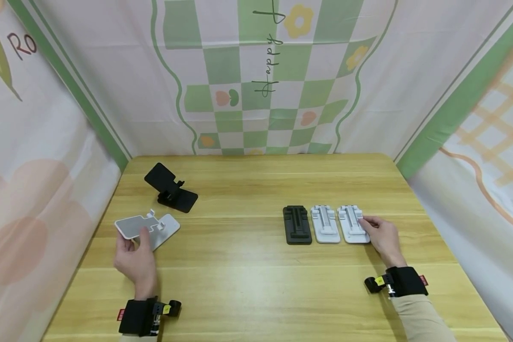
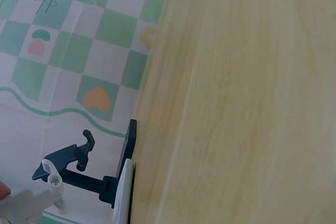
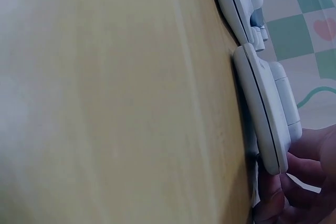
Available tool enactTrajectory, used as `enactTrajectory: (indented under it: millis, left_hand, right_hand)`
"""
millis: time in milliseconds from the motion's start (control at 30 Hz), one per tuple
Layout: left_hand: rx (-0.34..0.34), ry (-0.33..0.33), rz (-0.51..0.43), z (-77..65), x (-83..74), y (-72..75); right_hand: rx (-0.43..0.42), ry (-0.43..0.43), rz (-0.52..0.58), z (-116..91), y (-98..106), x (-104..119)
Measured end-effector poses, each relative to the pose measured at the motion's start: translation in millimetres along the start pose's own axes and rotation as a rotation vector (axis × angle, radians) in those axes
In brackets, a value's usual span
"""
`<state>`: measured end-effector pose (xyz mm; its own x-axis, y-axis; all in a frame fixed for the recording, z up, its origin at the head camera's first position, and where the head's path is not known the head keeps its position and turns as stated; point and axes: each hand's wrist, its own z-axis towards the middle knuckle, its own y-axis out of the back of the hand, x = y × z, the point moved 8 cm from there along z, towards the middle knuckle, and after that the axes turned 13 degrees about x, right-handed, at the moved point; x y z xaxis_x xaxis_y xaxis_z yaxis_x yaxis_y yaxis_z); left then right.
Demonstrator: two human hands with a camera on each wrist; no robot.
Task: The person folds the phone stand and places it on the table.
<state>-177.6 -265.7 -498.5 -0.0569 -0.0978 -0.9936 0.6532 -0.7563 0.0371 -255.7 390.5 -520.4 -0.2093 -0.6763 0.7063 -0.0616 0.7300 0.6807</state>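
At the left of the table, my left hand (image 1: 136, 261) grips the upper plate of an unfolded white phone stand (image 1: 168, 229), thumb on its grey face. Its base appears to lie on the table. Behind it stands an unfolded black phone stand (image 1: 184, 199), also seen in the left wrist view (image 2: 84, 179). On the right, my right hand (image 1: 384, 238) pinches the right edge of a folded white phone stand (image 1: 351, 225). That stand (image 3: 262, 108) shows edge-on in the right wrist view, fingertips at its near end.
Left of the held folded stand lie another folded white phone stand (image 1: 325, 225) and a folded black one (image 1: 297, 225), in a row. Patterned cloth (image 1: 256, 71) hangs behind the wooden table (image 1: 239, 285) and at both sides.
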Motion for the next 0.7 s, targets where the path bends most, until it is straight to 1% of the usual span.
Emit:
enactTrajectory:
  millis: [133, 300, 433, 700]
  left_hand:
    - [-0.007, 0.026, -0.055, 0.4, 4.2, 0.2]
    - [-0.014, 0.03, -0.102, -1.3, 5.3, 0.6]
    - [-0.026, 0.033, -0.117, -2.0, 5.4, 2.2]
    - [-0.032, 0.049, -0.113, -0.8, 5.7, 2.3]
  right_hand:
    - [-0.001, 0.005, -0.015, -1.3, -0.3, 1.8]
    - [-0.012, 0.014, -0.027, -1.7, 0.3, 3.8]
    - [-0.012, 0.002, -0.038, -0.6, 0.6, 3.2]
    - [-0.012, -0.028, -0.05, 1.9, 0.6, -1.0]
